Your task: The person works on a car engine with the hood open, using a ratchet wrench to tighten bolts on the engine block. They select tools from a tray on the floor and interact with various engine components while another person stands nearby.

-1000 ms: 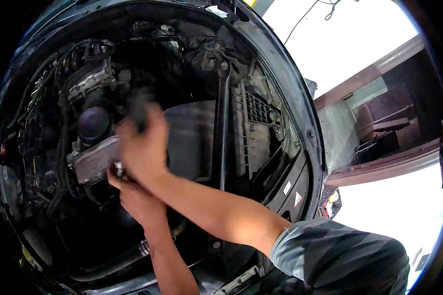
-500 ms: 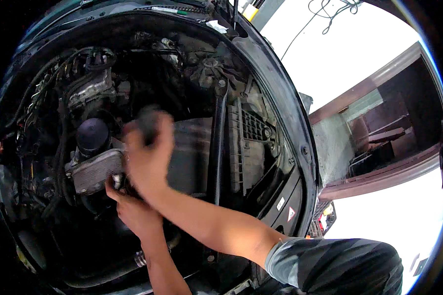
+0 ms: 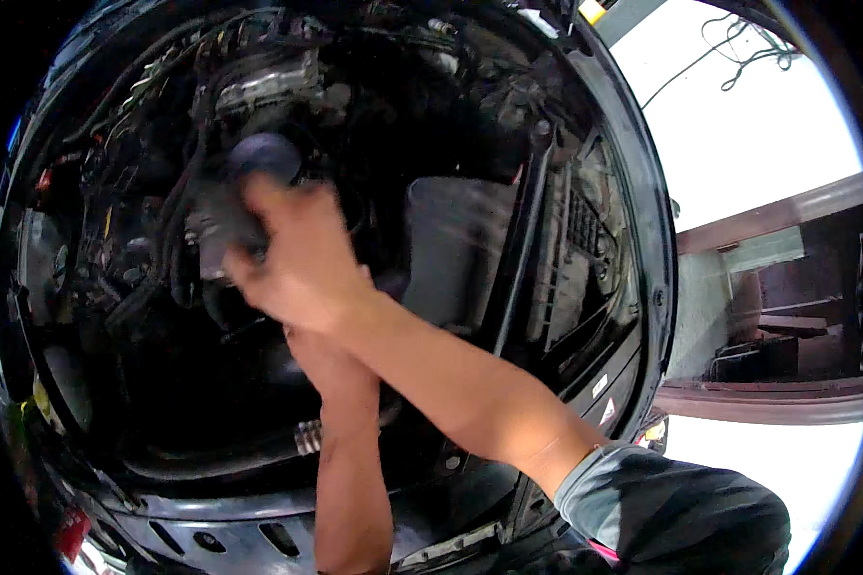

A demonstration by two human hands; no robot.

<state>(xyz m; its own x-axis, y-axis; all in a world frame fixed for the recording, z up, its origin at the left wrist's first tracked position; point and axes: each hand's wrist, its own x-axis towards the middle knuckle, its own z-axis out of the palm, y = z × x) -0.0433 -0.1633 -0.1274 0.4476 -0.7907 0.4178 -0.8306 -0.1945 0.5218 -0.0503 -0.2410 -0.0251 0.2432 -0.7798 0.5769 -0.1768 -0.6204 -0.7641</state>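
My right hand [image 3: 302, 249] is blurred, its fingers curled about a dark object [image 3: 235, 216] that I cannot make out, just below the round black housing [image 3: 265, 155] on the engine. That hand and object lie across the finned metal block [image 3: 211, 257], covering most of it. My left hand [image 3: 318, 359] comes up from the lower edge beneath my crossing right arm; its fingers are hidden behind my right hand.
A dark strut bar [image 3: 518, 268] runs down the bay's right side beside a plastic grille housing [image 3: 575, 240]. Hoses [image 3: 225, 460] cross the bay's lower part, above the front body edge [image 3: 225, 537]. A white wall [image 3: 738, 115] with hanging cable and a dark doorway [image 3: 786, 297] lie right.
The view has shifted, putting the engine higher and further right. My right hand with the dark object has moved leftward onto the finned block, and my left hand's fingers have become hidden.
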